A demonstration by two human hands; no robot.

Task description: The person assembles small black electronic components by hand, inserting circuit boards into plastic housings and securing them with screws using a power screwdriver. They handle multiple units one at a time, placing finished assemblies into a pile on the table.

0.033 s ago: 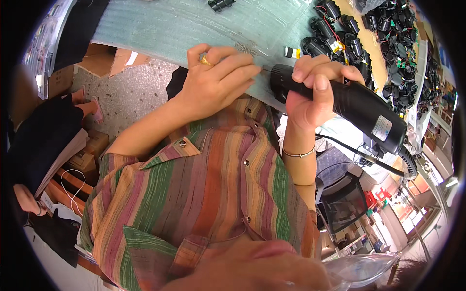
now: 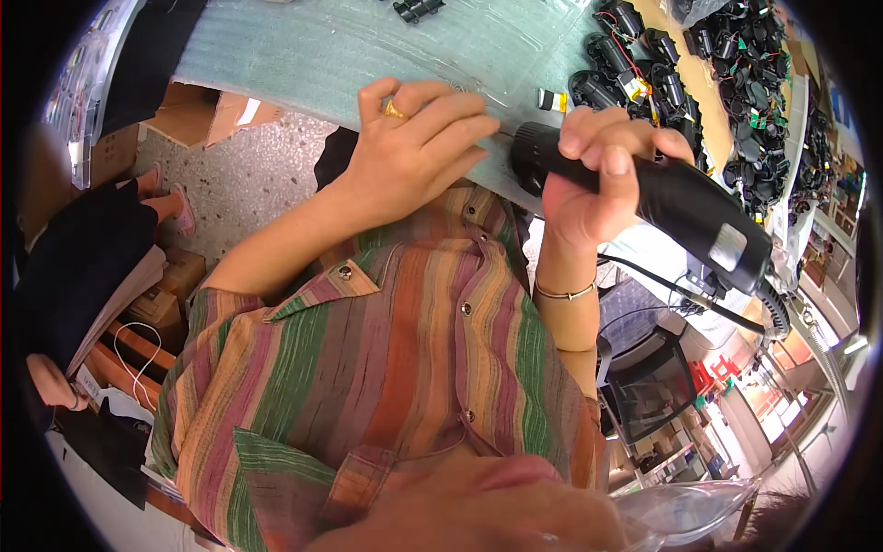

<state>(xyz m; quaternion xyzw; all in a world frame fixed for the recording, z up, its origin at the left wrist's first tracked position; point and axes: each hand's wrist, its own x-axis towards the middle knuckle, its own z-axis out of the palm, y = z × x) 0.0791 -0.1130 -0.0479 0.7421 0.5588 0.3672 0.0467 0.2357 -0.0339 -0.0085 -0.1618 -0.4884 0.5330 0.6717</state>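
Note:
My right hand (image 2: 593, 179) is wrapped round a black electric screwdriver (image 2: 704, 207), which lies slantwise with its nose toward my left hand. A thin bit (image 2: 505, 135) sticks out of that nose. The bit's tip points at the fingertips of my left hand (image 2: 414, 147), close by them. My left fingers are curled together over the table's near edge, with a gold ring on one. Whatever they pinch is hidden behind them. Beyond the screwdriver's nose lies a small silver-and-black battery (image 2: 553, 99) with a yellow end.
Black housings (image 2: 598, 87) with red wires crowd the right of the foam-covered table (image 2: 276, 51). Another black piece (image 2: 418, 9) lies at the far edge. A black cord (image 2: 685, 293) runs below the screwdriver. On the left are a cardboard box (image 2: 184, 115) and another person's hand (image 2: 53, 382).
My left hand has shifted very slightly toward the screwdriver and away from me. The screwdriver in my right hand has tilted a little. Both grips look the same.

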